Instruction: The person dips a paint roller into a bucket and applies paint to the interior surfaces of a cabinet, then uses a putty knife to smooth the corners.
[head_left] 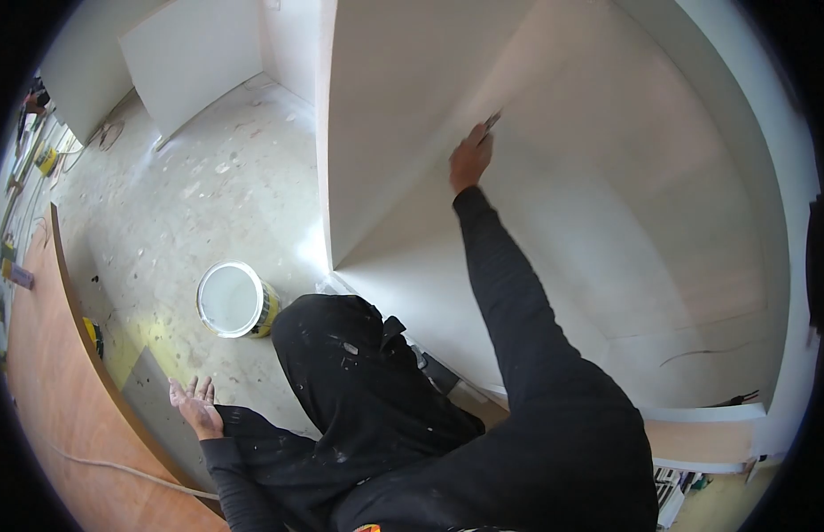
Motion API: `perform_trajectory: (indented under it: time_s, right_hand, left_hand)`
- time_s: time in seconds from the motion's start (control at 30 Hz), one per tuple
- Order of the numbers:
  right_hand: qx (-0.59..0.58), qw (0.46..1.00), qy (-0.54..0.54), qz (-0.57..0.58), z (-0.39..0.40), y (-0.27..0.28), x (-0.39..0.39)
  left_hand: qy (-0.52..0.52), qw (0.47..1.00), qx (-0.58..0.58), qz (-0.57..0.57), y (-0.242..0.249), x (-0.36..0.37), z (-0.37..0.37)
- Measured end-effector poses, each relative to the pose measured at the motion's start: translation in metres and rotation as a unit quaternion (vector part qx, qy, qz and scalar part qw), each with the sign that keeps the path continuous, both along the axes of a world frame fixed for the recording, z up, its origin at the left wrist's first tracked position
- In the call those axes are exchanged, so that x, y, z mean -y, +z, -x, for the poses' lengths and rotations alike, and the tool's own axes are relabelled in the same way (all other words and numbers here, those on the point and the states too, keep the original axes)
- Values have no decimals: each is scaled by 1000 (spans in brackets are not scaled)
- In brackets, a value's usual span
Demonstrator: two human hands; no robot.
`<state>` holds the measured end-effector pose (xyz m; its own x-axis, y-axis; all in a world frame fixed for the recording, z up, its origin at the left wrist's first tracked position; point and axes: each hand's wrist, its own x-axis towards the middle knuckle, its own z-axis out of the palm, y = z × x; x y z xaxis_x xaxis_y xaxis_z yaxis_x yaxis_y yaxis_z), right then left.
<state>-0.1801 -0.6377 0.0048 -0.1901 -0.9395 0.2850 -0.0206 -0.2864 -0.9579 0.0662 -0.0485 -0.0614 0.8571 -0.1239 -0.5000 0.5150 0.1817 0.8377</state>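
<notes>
My right hand [470, 160] reaches up to the inner corner of the white panels and is closed on a slim tool that looks like a paintbrush [492, 121]. Its tip is at or very near the side panel [598, 204]; contact is too small to make out. Low on the left, my left hand [196, 406] is open, palm up, fingers apart and marked with white, with nothing in it. Between my knee and the wooden board stands an open bucket [231, 300] with a white rim and pale inside.
A curved-looking wooden board [53, 355] runs along my left, with a cord [119, 463] across it. White boards [195, 62] lean at the back left. Spots mark the concrete floor [208, 191]. A wire [713, 351] hangs at the right panel.
</notes>
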Motion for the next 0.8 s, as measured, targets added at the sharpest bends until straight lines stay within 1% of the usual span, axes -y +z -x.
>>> perform_trajectory:
  time_s: [0.07,0.1,0.17,0.23,0.3,0.37,0.47,0.5,0.53,0.57,0.6,0.63,0.67,0.7,0.77,0.8]
  right_hand:
    - [-72,996,-57,17,-2,-39,-34]
    - [-73,995,-57,21,0,-46,-36]
    - [-72,995,-31,-62,3,-56,-39]
    - [-25,999,-29,6,-6,-10,-23]
    - [-20,993,-33,108,-12,40,21]
    - [5,993,-3,119,-16,117,21]
    - [-17,992,-35,120,-15,154,37]
    - [-16,993,-18,120,-10,144,37]
    - [-20,992,-23,126,-6,128,33]
    - [-24,991,-28,132,-2,99,34]
    - [-11,994,-29,108,3,64,26]
    - [2,998,-4,65,11,31,8]
    - [-24,999,-27,34,18,-12,-3]
    - [-18,1000,-8,-15,27,-55,-19]
    - [-28,994,-69,-84,38,-131,-47]
    - [-28,994,-70,-84,43,-134,-57]
  left_hand:
    - [-2,1000,0,6,0,0,-2]
    - [1,1000,-1,12,-2,0,-1]
    - [-5,1000,0,16,-12,-5,-4]
    - [-12,1000,4,17,-14,-7,-5]
    - [-16,1000,1,24,-11,-5,-4]
    - [-16,1000,-1,18,-8,-2,-3]
    - [-8,1000,-6,6,-2,1,-2]
    - [0,1000,-8,0,-1,2,-2]
    - [0,1000,-8,1,-2,2,-2]
    - [0,1000,-7,4,-3,2,-2]
    - [0,1000,-7,5,-4,1,-3]
    - [-2,1000,-6,5,-6,-1,-5]
    - [-3,1000,-7,7,-8,-5,-7]
    - [-3,1000,-9,9,-10,-7,-7]
    - [1,1000,-12,10,-7,-5,-6]
    - [6,1000,-14,13,-5,-5,-6]
